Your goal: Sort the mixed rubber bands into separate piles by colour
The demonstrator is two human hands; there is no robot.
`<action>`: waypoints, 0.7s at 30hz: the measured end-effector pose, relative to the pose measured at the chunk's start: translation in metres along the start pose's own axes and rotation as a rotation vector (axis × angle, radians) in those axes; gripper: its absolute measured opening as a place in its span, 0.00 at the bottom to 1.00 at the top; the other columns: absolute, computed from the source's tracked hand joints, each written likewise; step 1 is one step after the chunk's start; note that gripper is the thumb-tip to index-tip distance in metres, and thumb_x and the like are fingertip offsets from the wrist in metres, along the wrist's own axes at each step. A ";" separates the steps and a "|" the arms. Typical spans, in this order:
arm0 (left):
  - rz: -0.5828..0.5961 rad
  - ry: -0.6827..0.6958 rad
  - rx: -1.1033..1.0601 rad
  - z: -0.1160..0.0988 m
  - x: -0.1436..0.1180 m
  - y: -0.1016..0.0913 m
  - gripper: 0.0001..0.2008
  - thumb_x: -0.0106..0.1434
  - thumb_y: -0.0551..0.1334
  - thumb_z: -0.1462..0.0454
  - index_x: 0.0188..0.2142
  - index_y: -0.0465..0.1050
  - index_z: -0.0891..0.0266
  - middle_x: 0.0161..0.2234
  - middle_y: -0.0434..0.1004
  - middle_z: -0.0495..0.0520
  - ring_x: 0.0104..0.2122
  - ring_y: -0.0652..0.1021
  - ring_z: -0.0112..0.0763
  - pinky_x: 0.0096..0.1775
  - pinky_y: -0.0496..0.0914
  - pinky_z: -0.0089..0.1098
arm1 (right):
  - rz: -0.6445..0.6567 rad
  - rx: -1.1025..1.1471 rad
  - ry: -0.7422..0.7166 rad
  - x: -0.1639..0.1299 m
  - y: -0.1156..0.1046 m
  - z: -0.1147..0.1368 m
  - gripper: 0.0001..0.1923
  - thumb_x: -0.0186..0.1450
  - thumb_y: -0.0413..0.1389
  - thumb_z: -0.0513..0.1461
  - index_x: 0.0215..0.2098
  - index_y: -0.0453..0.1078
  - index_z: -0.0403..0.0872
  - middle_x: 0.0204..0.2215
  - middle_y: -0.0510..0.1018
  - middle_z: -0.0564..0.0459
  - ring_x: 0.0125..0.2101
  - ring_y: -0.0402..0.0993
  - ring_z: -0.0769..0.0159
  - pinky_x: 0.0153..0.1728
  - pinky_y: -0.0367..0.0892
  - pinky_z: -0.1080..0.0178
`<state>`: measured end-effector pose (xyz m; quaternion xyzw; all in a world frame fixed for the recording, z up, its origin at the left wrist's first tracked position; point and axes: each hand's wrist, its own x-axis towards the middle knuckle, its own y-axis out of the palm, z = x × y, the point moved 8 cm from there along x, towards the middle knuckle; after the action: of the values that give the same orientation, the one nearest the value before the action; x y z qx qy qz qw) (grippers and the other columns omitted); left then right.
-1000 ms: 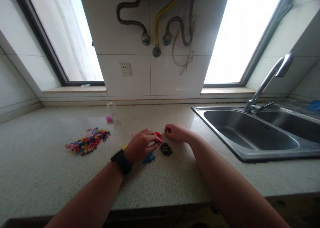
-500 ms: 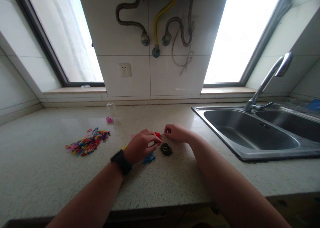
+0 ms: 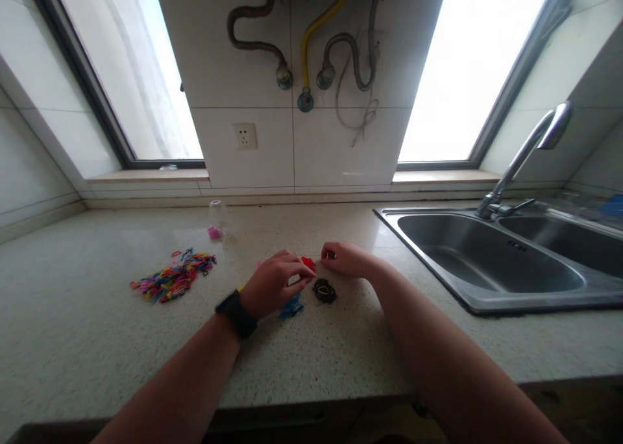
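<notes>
My left hand [image 3: 270, 286], with a black watch on the wrist, rests on the speckled countertop [image 3: 87, 340] with fingers pinched at a small red pile of bands [image 3: 308, 262]. My right hand [image 3: 344, 258] is curled shut just right of the red pile, fingertips close to it; whether it holds a band is too small to tell. A small black pile [image 3: 324, 291] lies between the two hands, and a blue pile [image 3: 291, 308] pokes out under my left hand. A heap of mixed coloured bands [image 3: 171, 278] lies to the left.
A small clear jar with a pink lid [image 3: 215, 219] stands behind the coloured heap. A steel double sink [image 3: 491, 262] with a tall faucet [image 3: 525, 152] fills the right side. The tiled wall with a socket [image 3: 244, 135] and pipes stands behind.
</notes>
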<state>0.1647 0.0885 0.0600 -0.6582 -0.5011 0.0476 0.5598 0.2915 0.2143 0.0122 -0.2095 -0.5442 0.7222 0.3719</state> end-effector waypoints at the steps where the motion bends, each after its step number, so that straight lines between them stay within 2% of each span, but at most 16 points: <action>1: 0.000 -0.001 0.004 0.000 0.000 0.000 0.09 0.65 0.63 0.66 0.44 0.79 0.56 0.38 0.79 0.52 0.40 0.72 0.35 0.45 0.66 0.36 | 0.001 0.002 0.002 0.000 0.000 0.000 0.09 0.63 0.55 0.42 0.39 0.74 0.48 0.32 0.80 0.52 0.30 0.71 0.67 0.29 0.58 0.67; 21: 0.028 -0.010 0.048 0.002 -0.002 -0.004 0.07 0.65 0.63 0.65 0.41 0.79 0.59 0.38 0.79 0.53 0.41 0.73 0.36 0.46 0.67 0.36 | 0.015 0.006 -0.009 0.002 0.003 -0.004 0.10 0.63 0.55 0.42 0.39 0.74 0.47 0.33 0.80 0.51 0.30 0.71 0.66 0.29 0.58 0.66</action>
<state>0.1597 0.0882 0.0614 -0.6513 -0.4935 0.0705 0.5722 0.2921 0.2180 0.0084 -0.2094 -0.5420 0.7276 0.3647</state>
